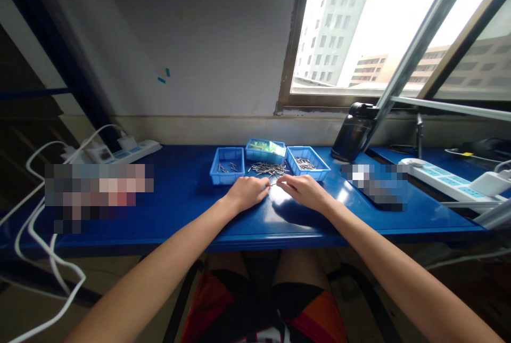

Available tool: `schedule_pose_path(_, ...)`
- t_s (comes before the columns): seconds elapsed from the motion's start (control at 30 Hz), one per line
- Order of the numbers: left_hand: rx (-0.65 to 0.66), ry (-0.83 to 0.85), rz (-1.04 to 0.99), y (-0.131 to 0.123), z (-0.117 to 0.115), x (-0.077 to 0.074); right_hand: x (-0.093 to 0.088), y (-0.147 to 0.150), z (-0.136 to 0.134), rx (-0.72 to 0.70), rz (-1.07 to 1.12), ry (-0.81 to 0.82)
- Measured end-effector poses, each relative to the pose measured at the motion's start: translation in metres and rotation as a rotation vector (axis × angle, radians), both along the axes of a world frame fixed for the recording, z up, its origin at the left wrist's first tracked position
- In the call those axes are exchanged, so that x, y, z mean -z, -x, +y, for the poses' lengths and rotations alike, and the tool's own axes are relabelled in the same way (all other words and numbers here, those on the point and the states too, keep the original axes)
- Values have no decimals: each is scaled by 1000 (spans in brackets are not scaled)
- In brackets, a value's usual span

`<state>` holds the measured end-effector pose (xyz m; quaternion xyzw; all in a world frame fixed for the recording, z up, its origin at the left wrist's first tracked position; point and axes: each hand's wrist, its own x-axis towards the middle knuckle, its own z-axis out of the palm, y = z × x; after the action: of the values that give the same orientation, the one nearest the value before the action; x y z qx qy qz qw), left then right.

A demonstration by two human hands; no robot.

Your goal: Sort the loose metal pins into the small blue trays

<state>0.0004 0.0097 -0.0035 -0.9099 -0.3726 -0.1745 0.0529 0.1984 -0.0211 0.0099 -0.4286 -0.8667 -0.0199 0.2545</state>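
Observation:
My left hand [248, 193] and my right hand [305, 190] meet over the blue table, fingertips pinched close together. A short, thin metal pin [273, 185] spans the small gap between them, each hand gripping one end; its exact kind is too small to make out. Just beyond my fingers lies a loose pile of similar metal pins [268, 169]. Left of the pile, a blue bin [227, 177] holds a few pins. To the right, another blue bin [319, 174] contains many more. Behind the pile sits a third blue bin [255, 155] with a greenish plastic bag [268, 146] in it.
A black bottle [351, 132] stands at the back right near the window. White power strips lie on both sides, the right one [447, 180] beside a metal frame. Cables [51, 250] hang over the left edge. Blurred-out items rest on the table [179, 210] at left and right.

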Motion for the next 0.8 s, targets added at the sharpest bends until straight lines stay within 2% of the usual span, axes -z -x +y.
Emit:
schedule_pose_path(0.4,29,22,-139,0,-8,-9,3,-3,5,49,43,-4)
schedule_pose_path(0.6,52,51,-255,0,-5,-8,2,-2,5,75,-19,52)
schedule_pose_path(0.8,191,113,-313,0,-4,-7,4,1,4,32,-56,99)
